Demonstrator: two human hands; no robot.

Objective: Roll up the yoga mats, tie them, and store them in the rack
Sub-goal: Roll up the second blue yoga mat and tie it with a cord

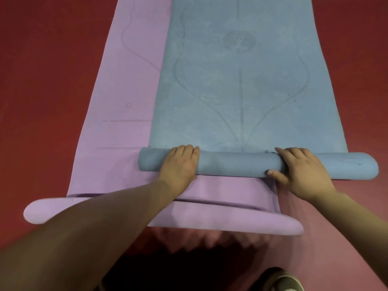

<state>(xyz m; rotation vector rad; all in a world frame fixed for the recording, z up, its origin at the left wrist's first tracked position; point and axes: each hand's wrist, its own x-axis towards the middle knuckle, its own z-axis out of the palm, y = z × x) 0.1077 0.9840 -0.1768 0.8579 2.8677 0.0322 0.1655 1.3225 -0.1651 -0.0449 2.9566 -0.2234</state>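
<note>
Okay, floor (42, 80): dark red, takes up the whole view under everything.
Purple mat (117, 122): lies flat on the floor and runs away from me, sticking out to the left of the blue one.
Blue mat (241, 91): spread on top of the purple mat's right part, with its right edge hanging over onto the floor. Most of it is flat, with faint line markings on it.
Purple roll (210, 219): the purple mat's near end is curled into a loose, flattish roll closest to me, and my left forearm crosses over it.
Blue roll (231, 163): the blue mat's near end is rolled into a snug tube lying crosswise, just beyond the purple roll.
Left hand (178, 164): palm down on the blue roll towards its left end, fingers wrapped over the top.
Right hand (300, 171): gripping the blue roll right of the middle, fingers over the top and thumb on the near side.
Shoe (287, 284): just a bit of it at the bottom edge.
</note>
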